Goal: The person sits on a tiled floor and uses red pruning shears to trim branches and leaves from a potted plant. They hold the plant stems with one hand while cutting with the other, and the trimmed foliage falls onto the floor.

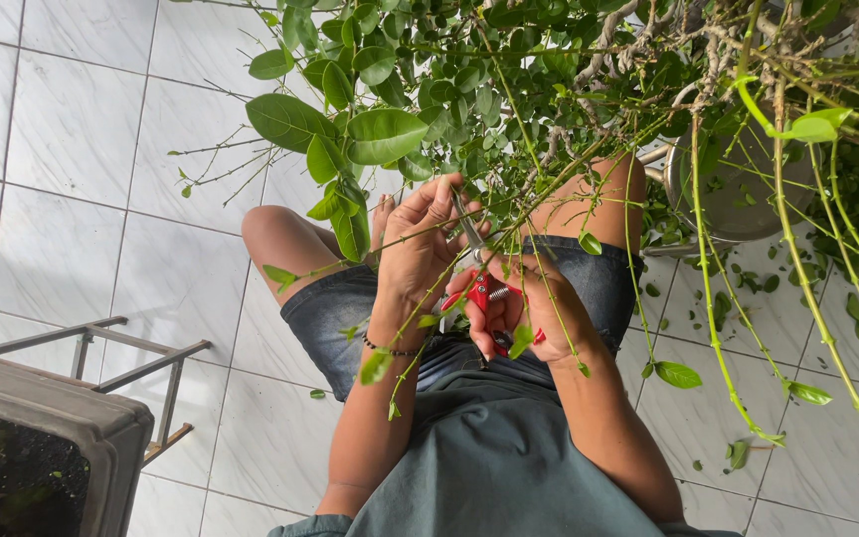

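Observation:
My left hand, with a thin bracelet on the wrist, pinches a slim green stem of a leafy plant in front of my knees. My right hand grips red-handled pruning shears. Their metal blades point up towards the fingers of my left hand and the stem. Hanging twigs and leaves cross in front of both hands and partly hide them. I am seated, in denim shorts and a grey-green shirt.
The plant's round grey pot stands at the right on the white tiled floor, with cut leaves scattered around it. A dark planter box with soil rests on a metal stand at the lower left.

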